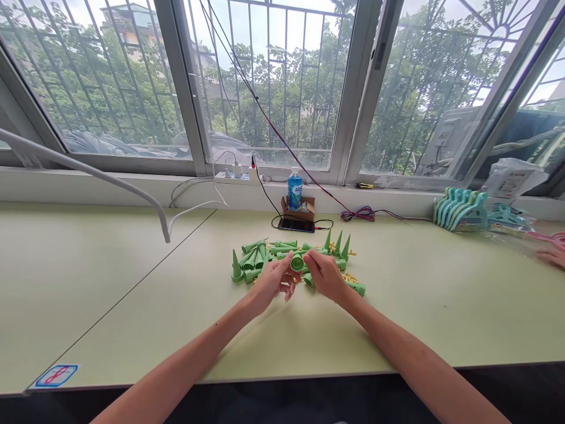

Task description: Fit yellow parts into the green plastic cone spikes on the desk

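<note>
My left hand (274, 280) grips a green plastic watering spike (297, 262), its round hollow end turned toward me. Thumb and index finger clasp it, while the other fingers curl loosely below. Close against the right side of that opening is my right hand (325, 273), its fingers pinched together; whatever they hold is hidden. Around both hands lies a pile of similar green spikes (253, 259), many on their sides. One spike (236, 268) stands upright at the left, and several spikes (338, 242) stand point-up at the right. Small yellow plastic pieces (350, 278) are scattered among them.
Behind the pile are a phone (296, 225), a small cardboard box (306, 213) and a blue bottle (295, 189). Coiled cable (358, 214) lies to their right. Turquoise hangers (461, 210) stand farther right, near another person's hand (551, 255). A white bent tube (132, 185) crosses the left.
</note>
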A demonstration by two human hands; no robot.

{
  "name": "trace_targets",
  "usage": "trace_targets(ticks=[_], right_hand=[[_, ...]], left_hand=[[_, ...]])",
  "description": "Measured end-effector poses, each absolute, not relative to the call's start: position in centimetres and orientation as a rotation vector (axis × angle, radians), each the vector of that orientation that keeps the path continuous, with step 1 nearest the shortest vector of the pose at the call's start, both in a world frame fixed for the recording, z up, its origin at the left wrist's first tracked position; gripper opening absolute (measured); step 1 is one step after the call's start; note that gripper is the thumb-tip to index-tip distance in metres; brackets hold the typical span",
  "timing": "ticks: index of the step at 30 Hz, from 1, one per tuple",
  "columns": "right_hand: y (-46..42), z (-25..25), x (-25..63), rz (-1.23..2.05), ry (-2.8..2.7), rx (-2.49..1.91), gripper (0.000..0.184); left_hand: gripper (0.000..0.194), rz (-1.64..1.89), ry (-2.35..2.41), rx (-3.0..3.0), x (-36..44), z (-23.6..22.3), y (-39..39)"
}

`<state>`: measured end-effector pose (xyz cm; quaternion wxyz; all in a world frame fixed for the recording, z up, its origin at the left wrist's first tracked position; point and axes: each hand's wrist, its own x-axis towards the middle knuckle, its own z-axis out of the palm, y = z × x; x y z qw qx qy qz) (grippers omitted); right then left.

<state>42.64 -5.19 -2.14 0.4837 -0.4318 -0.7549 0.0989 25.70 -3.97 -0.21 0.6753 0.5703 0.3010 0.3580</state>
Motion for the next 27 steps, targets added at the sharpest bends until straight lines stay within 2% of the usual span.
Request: trace_targets(ticks=[15,23,27], right_hand=[[-4.9,-2.4,42.9,0.222,-1.847,-1.127,0.041],[-4.6,-2.5,42.8,0.226,-1.845,-1.158,0.043],[-4.6,-2.6,42.6,0.235,-1.790,-1.157,0.041]], left_hand=[[0.037,0.900,0.726,1.680,25.2,-0.4,-4.3],[0.025,1.115,0.781,1.913,25.5,-1.1,-4.3],[0.027,1.137,0.840,1.881,25.6,-1.3,-4.2]])
